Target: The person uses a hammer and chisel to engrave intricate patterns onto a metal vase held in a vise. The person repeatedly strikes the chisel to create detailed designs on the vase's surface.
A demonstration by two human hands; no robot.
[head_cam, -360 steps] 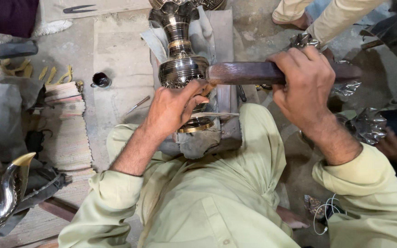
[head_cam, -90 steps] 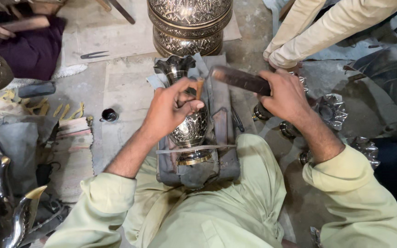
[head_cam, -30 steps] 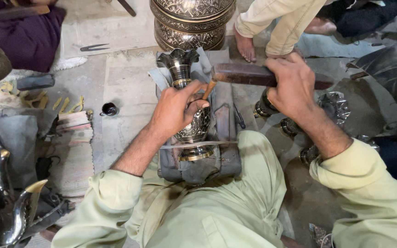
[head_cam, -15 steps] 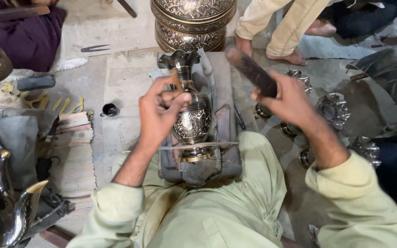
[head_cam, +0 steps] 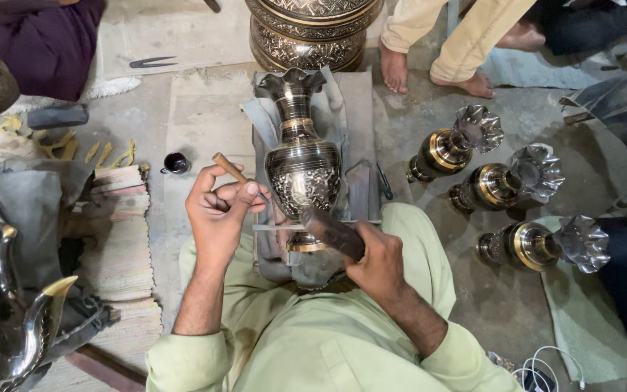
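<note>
Seen from above, an engraved brass vase [head_cam: 302, 163] is being worked on by a seated person in a pale green tunic, the vase lying lengthwise on a grey padded block [head_cam: 353, 109] between the knees, its fluted mouth pointing away from the body and its foot tucked close to the lap. A slim wooden-handled chisel [head_cam: 237, 174] is being pinched in the curled fingers of the left hand [head_cam: 219, 214], which is closed around the tool, its tip being angled toward the patterned belly of the vase; whether the tip is touching the metal cannot be told. A dark wooden mallet [head_cam: 332, 232] is being gripped firmly in the closed right hand [head_cam: 380, 265], its head being held low, just over the foot of the vase. Three similar vases [head_cam: 520, 185] are being kept on their sides on the concrete floor to the right, near one another. A large engraved urn [head_cam: 310, 29] is standing beyond the block, and bare feet of another person [head_cam: 437, 72] are being planted just beside it. A small dark cup [head_cam: 175, 163] is sitting on the floor to the left, near a striped woven mat [head_cam: 117, 232].
</note>
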